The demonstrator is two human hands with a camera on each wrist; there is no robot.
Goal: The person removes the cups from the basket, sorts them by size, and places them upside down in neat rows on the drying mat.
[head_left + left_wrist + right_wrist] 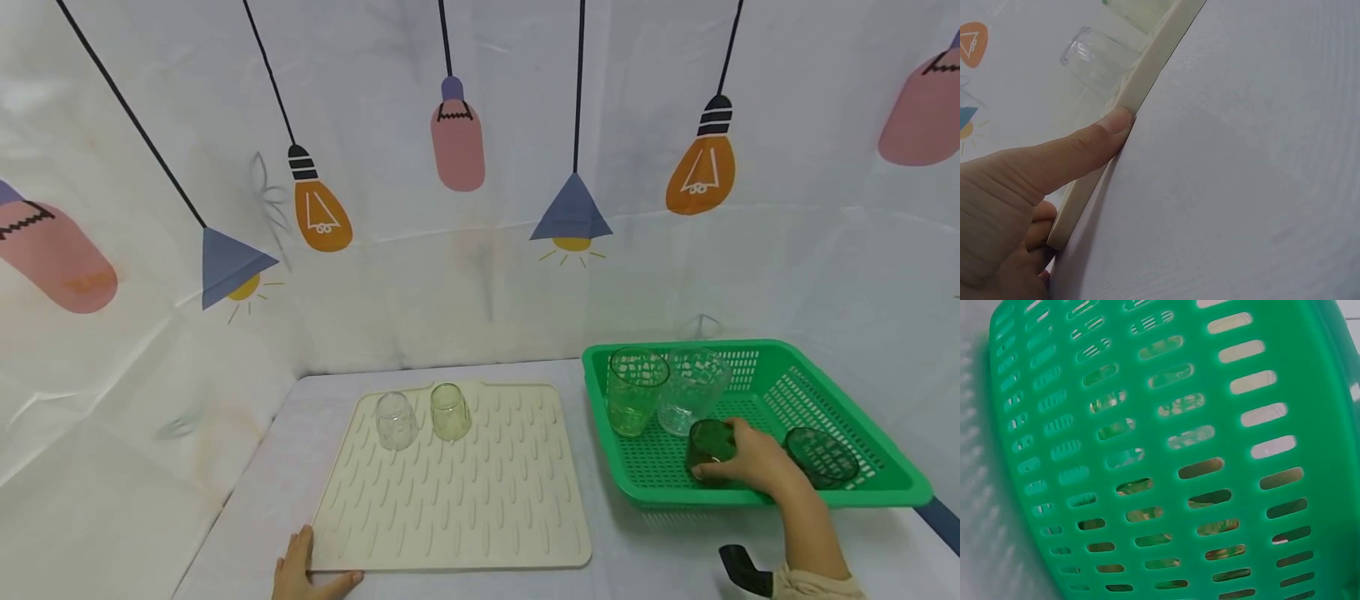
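Observation:
In the head view my right hand (759, 460) reaches into the green plastic basket (652, 498) and grips a dark green glass (702, 446), thumb on its near side. In the right wrist view the basket's slotted wall (1166, 465) hides hand and glass. My left hand (306, 575) is at the near left corner of a cream drying mat (480, 500). Its thumb (1094, 140) touches the mat's front edge, and its fingers lie along the left side. Toward the back of the mat stand a clear glass (396, 422) and a yellowish glass (451, 412).
Also in the basket are a tall yellow-green glass (634, 396), a clear glass (688, 392) beside it and another dark green glass (821, 458) on the right. A white cloth (622, 554) covers the table. Behind it hangs a sheet (487, 283) printed with lamps.

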